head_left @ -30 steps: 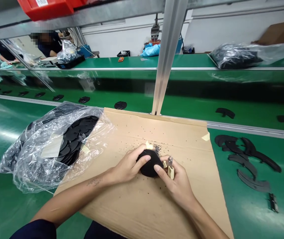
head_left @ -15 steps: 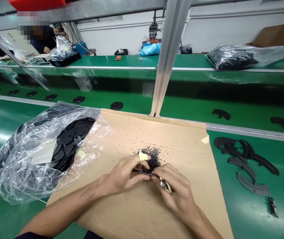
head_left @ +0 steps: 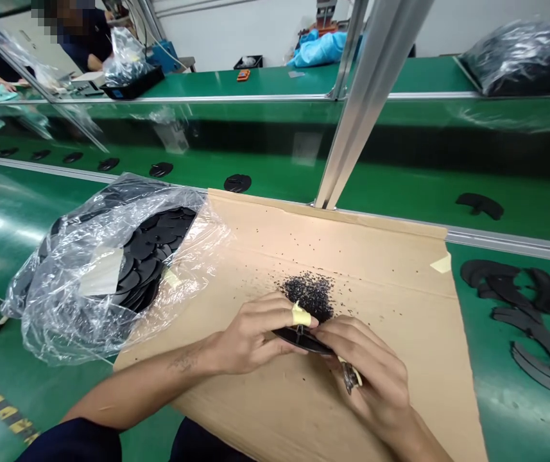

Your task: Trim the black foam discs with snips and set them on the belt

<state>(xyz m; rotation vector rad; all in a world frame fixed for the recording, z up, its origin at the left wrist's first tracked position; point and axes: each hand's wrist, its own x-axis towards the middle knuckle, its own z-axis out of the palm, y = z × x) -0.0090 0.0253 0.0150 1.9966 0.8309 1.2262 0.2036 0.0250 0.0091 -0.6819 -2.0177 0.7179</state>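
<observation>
Both forearms reach in from the bottom of the view and meet over a cardboard sheet (head_left: 260,250) taped to the green desk (head_left: 24,366). The left hand (head_left: 255,333) curls around a black foam disc (head_left: 301,340), with cream tape (head_left: 301,315) wrapped on one finger. The right hand (head_left: 366,362) closes over the disc's other side and also grips small cream-handled snips (head_left: 350,377), their metal end showing below the fingers. The disc sits tilted almost edge-on between both hands, just below a heap of black crumbs (head_left: 309,295) on the cardboard, and more crumbs lie scattered around it. To the left, a clear plastic bag (head_left: 63,289) lies partly on the cardboard, holding a stack of black discs (head_left: 152,253). To the right, curved black cut pieces (head_left: 529,321) lie on the green desk beyond the cardboard's edge, and a strip of masking tape (head_left: 442,263) holds its corner. A second ago the disc's broad face showed between the hands; now mostly its rim shows. The crumb heap is larger than in that earlier view, and the snips, then upright beside the right hand, now point downward beneath its fingers.
</observation>
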